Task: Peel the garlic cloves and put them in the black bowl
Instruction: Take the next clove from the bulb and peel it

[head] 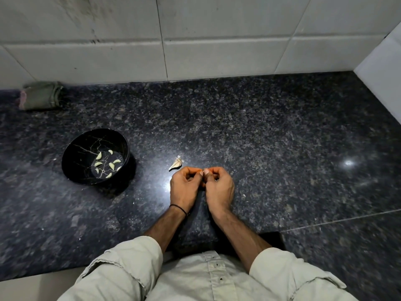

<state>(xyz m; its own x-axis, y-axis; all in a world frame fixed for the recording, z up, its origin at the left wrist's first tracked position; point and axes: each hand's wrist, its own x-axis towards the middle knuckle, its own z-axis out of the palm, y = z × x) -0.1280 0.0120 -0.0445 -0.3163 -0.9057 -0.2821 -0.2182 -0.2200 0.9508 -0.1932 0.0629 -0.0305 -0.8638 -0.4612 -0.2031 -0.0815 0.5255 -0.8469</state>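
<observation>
Dark speckled granite countertop (282,127) fills most of the frame, w/ a white tiled wall (217,40) across the top. The person's pale beige shirt w/ rolled sleeves (130,268) sits at the bottom edge. Folded green cloth (41,95) lies upper left against the wall, well apart from the work.

Round black bowl w/ pale marble-like veins (86,142) stands left of centre, upright. Inside it lie the peeled pale cloves (111,165), approx eight, loose on the bottom.

Left hand (184,187), black band at the wrist, and right hand (219,187) are together at frame centre, just right of the bowl. Fingers of both are curled in and the thumb tips almost touch. They look to be pinching a hidden clove between them; the clove itself can't be seen.

One unpeeled papery-skinned garlic clove (175,164) lies on the counter just above the left hand, not touching it. A few tiny skin flakes (244,195) are scattered nearby.

Progress, judged: well along, most cloves done and in the bowl. Left: finish the one in hand, drop it in, then peel the last one on the counter
</observation>
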